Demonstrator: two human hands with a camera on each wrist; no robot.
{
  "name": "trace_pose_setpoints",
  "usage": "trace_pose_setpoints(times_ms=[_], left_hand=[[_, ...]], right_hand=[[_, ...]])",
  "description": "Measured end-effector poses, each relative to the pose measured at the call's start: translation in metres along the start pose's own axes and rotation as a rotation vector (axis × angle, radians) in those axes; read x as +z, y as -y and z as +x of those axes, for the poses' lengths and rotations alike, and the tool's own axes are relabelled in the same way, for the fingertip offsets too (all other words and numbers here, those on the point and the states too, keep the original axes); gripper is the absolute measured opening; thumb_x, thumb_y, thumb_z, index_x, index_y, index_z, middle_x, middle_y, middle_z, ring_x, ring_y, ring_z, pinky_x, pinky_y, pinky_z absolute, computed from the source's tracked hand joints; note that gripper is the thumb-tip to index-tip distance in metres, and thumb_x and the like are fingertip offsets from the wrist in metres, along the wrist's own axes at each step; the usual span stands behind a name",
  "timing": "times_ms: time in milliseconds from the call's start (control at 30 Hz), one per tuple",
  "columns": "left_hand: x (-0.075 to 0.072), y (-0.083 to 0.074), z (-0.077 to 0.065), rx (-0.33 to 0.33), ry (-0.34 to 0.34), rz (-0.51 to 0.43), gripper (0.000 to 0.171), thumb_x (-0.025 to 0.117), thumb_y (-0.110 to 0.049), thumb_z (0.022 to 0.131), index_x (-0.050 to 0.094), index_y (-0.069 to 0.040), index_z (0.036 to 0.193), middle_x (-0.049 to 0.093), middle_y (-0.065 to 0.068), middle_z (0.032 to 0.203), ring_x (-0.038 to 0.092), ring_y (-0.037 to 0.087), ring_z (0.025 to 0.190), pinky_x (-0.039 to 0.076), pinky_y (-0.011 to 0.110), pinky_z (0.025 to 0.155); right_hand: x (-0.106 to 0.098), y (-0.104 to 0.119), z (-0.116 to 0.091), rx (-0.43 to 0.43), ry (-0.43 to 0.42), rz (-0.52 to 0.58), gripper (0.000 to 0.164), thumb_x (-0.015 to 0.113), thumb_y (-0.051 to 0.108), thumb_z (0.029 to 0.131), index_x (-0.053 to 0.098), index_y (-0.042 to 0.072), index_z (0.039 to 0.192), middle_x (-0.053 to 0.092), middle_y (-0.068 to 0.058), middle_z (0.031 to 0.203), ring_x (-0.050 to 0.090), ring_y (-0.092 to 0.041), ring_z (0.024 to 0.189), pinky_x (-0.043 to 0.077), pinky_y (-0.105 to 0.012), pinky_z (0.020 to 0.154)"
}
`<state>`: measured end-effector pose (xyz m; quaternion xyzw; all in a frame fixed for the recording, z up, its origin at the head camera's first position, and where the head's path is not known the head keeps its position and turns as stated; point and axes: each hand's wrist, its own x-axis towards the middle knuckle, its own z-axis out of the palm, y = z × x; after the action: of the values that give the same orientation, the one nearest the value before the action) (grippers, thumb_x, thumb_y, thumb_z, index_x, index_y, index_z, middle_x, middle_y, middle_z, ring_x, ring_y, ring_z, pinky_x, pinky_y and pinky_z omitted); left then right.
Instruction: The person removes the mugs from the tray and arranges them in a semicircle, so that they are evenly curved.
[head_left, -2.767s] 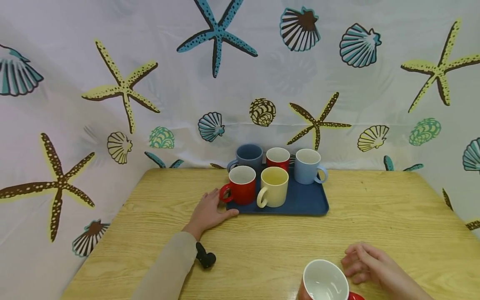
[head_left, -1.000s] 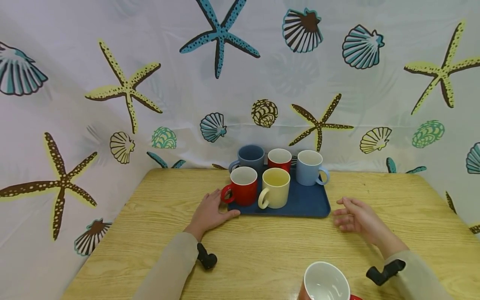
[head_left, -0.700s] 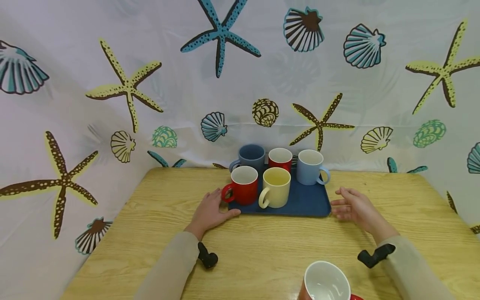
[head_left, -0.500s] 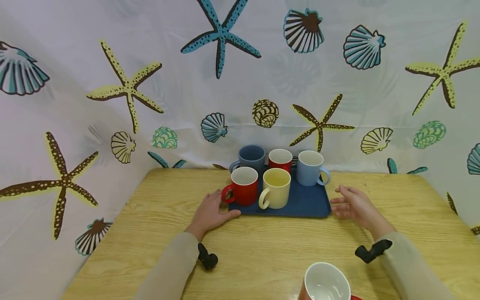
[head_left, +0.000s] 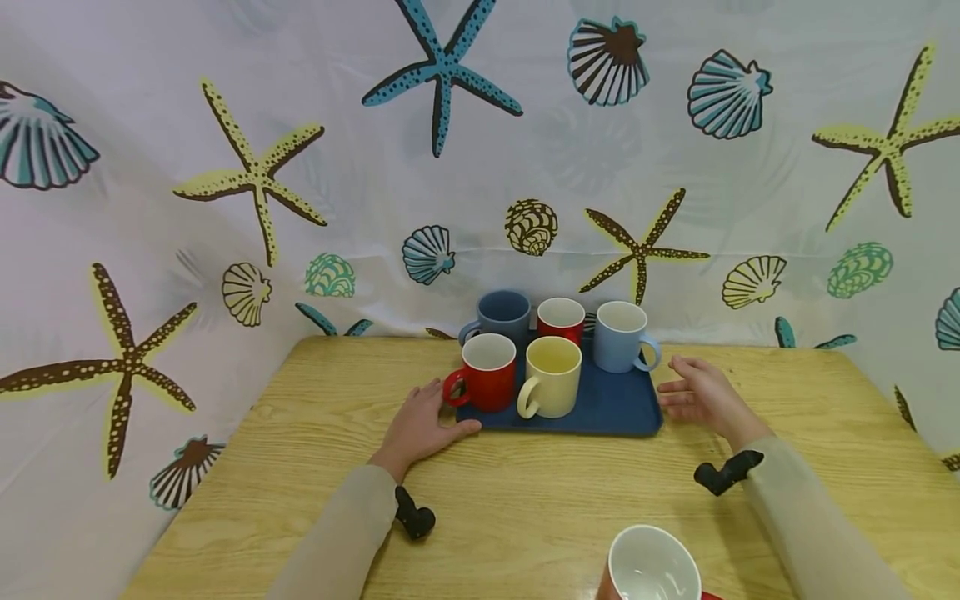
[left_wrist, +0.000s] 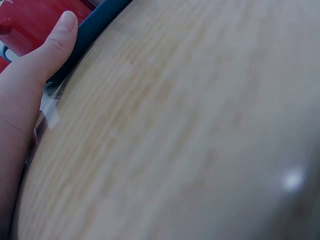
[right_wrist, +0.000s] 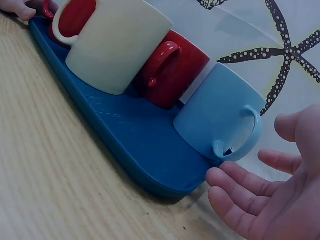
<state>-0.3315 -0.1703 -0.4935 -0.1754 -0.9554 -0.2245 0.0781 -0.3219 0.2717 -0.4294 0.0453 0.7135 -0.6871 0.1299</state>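
Foreground: white-lined mug (head_left: 652, 567) on a pale wood-grained table (head_left: 525, 492). Left hand (head_left: 422, 423), fingers and thumb spread, touches the near-left corner of a tray (head_left: 611, 404); right hand (head_left: 701, 396), fingers loosely extended, holding nothing, beside its right end. The tray, at the table's back, is dark blue, low-rimmed, bearing five upright mugs (head_left: 552, 390). Beyond: white starfish-printed cloth (head_left: 480, 192).

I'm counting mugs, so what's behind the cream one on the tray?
A red mug, white inside. In the head view the cream mug hides its lower part; the right wrist view shows its handle, with one side covered.
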Motion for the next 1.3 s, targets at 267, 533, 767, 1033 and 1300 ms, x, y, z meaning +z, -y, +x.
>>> trace_pose_setpoints(times_ms=[267, 533, 767, 1033, 1300], left_hand=[[-0.002, 0.0, -0.002, 0.008, 0.002, -0.003, 0.094, 0.049, -0.079, 0.072, 0.042, -0.014, 0.141, 0.043, 0.01, 0.141, 0.031, 0.031, 0.134, 0.02, 0.054, 0.107], [-0.001, -0.001, -0.003, 0.005, 0.007, -0.012, 0.093, 0.05, -0.078, 0.072, 0.043, -0.015, 0.14, 0.043, 0.01, 0.141, 0.031, 0.031, 0.134, 0.019, 0.054, 0.107], [-0.007, -0.002, -0.004, 0.01, 0.002, -0.005, 0.092, 0.052, -0.076, 0.073, 0.044, -0.013, 0.139, 0.044, 0.01, 0.14, 0.031, 0.032, 0.133, 0.02, 0.055, 0.107], [-0.005, 0.0, -0.003, 0.015, -0.003, -0.009, 0.093, 0.051, -0.077, 0.072, 0.044, -0.013, 0.139, 0.044, 0.01, 0.14, 0.032, 0.032, 0.133, 0.02, 0.056, 0.106], [-0.001, 0.001, -0.001, 0.012, -0.001, 0.005, 0.095, 0.047, -0.081, 0.07, 0.044, -0.016, 0.14, 0.044, 0.008, 0.14, 0.032, 0.03, 0.133, 0.02, 0.053, 0.107]], right_hand=[[0.003, 0.007, 0.014, 0.015, -0.005, 0.007, 0.067, 0.039, 0.041, 0.098, 0.013, 0.0, 0.145, 0.049, -0.032, 0.121, 0.066, -0.023, 0.085, 0.053, -0.037, 0.077], [0.009, 0.014, 0.022, 0.029, 0.004, -0.013, 0.067, 0.038, 0.039, 0.099, 0.01, 0.003, 0.147, 0.046, -0.033, 0.123, 0.064, -0.027, 0.088, 0.052, -0.04, 0.08], [0.014, 0.019, 0.03, 0.052, 0.053, -0.071, 0.064, 0.035, 0.04, 0.1, 0.013, 0.004, 0.148, 0.04, -0.035, 0.13, 0.061, -0.031, 0.097, 0.05, -0.042, 0.083], [0.017, 0.02, 0.037, 0.08, 0.022, -0.118, 0.052, 0.035, 0.036, 0.101, 0.026, 0.004, 0.141, 0.043, -0.032, 0.127, 0.061, -0.031, 0.096, 0.051, -0.041, 0.082], [0.017, 0.019, 0.04, 0.067, -0.034, -0.188, 0.045, 0.037, 0.034, 0.1, 0.035, -0.001, 0.129, 0.053, -0.031, 0.116, 0.065, -0.026, 0.084, 0.053, -0.039, 0.074]])
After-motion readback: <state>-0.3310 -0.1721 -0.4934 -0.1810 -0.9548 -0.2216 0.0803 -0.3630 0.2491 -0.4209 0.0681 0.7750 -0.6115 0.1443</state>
